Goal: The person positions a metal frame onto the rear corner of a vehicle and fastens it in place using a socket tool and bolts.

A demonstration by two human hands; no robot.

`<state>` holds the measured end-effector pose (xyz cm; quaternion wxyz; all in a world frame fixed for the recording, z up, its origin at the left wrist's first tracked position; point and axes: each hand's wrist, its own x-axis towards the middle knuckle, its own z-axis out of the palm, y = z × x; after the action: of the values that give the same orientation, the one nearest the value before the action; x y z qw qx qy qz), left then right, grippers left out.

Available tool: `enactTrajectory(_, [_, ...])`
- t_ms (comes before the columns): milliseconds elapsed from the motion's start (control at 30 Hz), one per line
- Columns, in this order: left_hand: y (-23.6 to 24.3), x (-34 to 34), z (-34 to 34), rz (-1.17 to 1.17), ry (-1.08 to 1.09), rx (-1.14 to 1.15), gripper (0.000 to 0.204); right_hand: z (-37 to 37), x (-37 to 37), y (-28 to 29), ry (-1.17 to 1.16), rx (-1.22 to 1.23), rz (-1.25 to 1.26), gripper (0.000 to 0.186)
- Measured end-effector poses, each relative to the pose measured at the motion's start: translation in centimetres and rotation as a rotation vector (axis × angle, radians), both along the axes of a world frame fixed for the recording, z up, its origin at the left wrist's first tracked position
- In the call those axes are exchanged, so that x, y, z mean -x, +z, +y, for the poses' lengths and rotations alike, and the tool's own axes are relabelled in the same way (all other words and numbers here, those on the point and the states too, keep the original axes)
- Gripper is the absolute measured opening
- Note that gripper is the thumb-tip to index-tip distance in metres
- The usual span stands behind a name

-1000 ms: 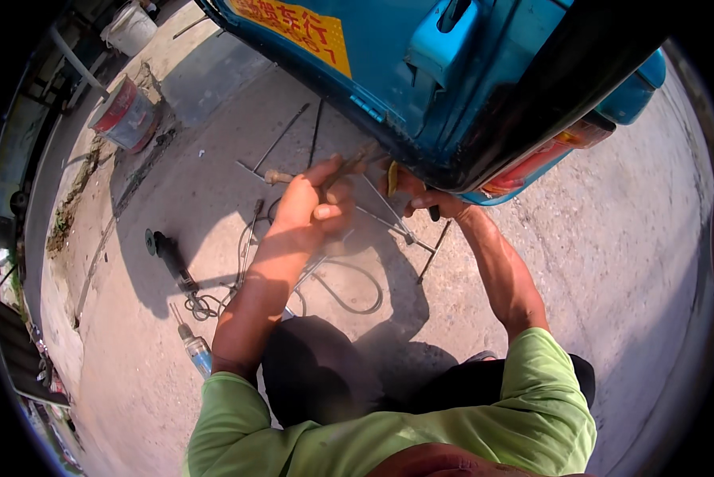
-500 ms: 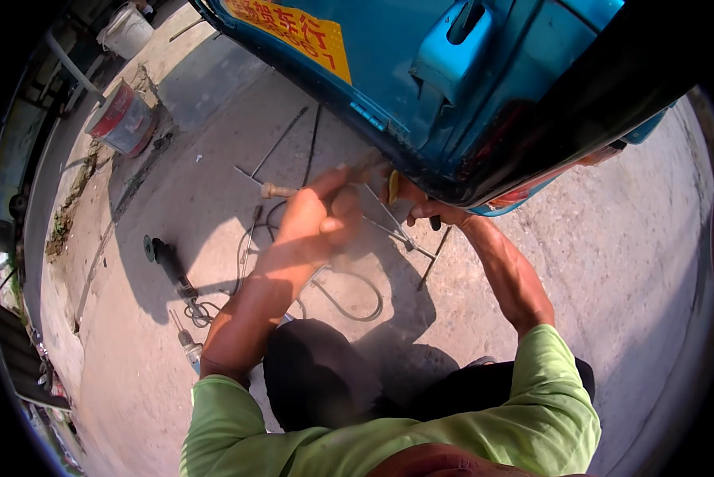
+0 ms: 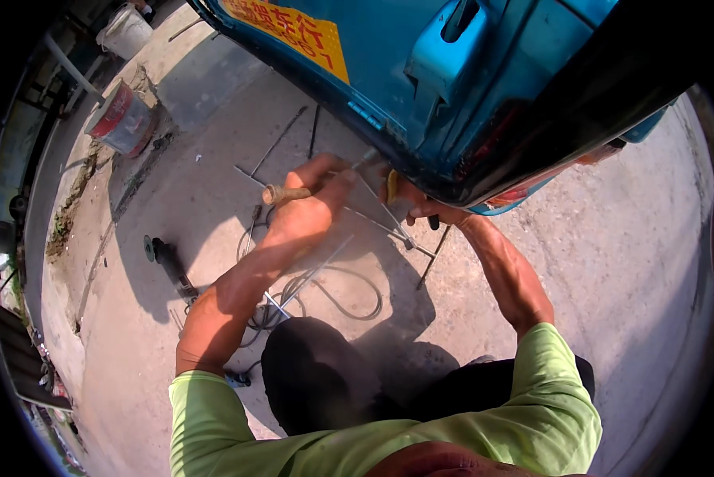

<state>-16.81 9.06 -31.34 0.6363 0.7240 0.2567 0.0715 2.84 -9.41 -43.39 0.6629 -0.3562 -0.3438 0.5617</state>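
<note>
My left hand (image 3: 305,211) is closed round the wooden handle (image 3: 287,194) of a tool that looks like a hammer. Its blurred far end (image 3: 365,157) points at the lower edge of a blue metal vehicle body (image 3: 381,63). Beneath the corner of that body, my right hand (image 3: 432,210) is closed, its fingers partly hidden by the edge. A yellow piece (image 3: 392,187) shows beside those fingers and a dark tip (image 3: 434,222) pokes out below them; what they belong to is unclear.
Thin metal rods (image 3: 408,242) lie on the concrete below my hands, near a looped cable (image 3: 373,310). An angle grinder (image 3: 170,266) lies to the left. Farther off stand a red and white bucket (image 3: 122,119) and a white bucket (image 3: 126,32).
My left hand has shifted left and turned, bringing more of the wooden handle into sight. My right hand stays at the vehicle's lower corner.
</note>
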Motion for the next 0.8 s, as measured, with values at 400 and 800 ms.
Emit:
enactTrajectory(400, [-0.4, -0.1, 3.4, -0.35, -0.454, -0.995, 0.018, 0.3, 0.5, 1.0, 0.001, 0.039, -0.224, 0.092])
enactTrajectory(800, [1.0, 0.3, 3.0, -0.249, -0.489, -1.159, 0.019, -0.1, 1.1, 0.3, -0.021, 0.042, -0.115, 0.091])
